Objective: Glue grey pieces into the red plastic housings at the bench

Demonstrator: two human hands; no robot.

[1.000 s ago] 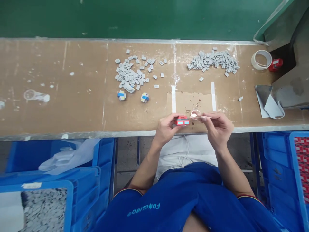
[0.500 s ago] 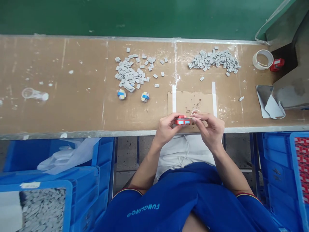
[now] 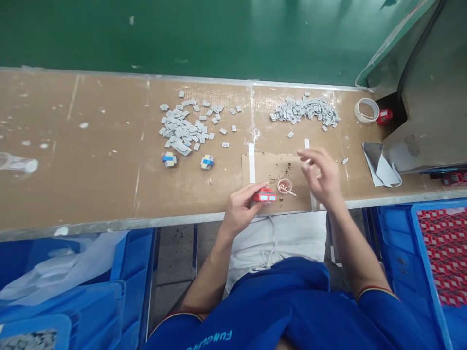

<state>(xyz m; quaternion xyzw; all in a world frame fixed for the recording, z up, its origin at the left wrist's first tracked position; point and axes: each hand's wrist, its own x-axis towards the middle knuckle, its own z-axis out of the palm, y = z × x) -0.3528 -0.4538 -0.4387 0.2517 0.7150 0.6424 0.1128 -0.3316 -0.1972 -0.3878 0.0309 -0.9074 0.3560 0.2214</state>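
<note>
My left hand [image 3: 241,210] grips a red piece with light blue windows [image 3: 267,196] near the table's front edge. To its right is a small clear cup [image 3: 285,186] with a thin pale stick [image 3: 290,192] resting in it. My right hand [image 3: 323,177] is raised to the right of the cup, its fingers bent and apart, with nothing visible between them. Beneath lies a cardboard sheet [image 3: 264,167] with white tape strips and brown spots.
Small grey pieces lie in a left pile [image 3: 182,127] and a right pile [image 3: 308,111]. Two blue-yellow blocks [image 3: 170,159] sit below the left pile. A tape roll [image 3: 367,110] is at the right. Blue crates [image 3: 396,253] flank the table.
My right hand has let go of the thin stick, which now rests in the cup, and has moved up and away to the right. The camera view has shifted.
</note>
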